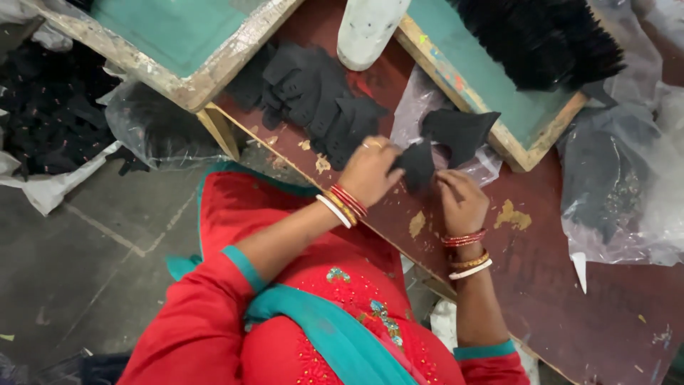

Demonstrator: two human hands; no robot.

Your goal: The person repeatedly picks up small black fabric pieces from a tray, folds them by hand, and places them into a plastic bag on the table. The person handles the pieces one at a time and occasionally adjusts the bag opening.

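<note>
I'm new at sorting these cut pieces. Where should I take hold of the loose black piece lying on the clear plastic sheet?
Take the black cut piece by its pointed corner nearest the right hand, coming from the table's near edge. It lies flat on the plastic sheet, so a thumb-and-finger pinch grip on that free corner probably lifts it most easily. The left hand already holds another piece.

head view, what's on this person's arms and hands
Both arms have short red sleeves edged with a teal band. The left hand has a gold-coloured ring, and its wrist carries a stack of red, gold and white bangles. The right hand has a similar stack of bangles, red, gold and white, spread further along the wrist.
</note>
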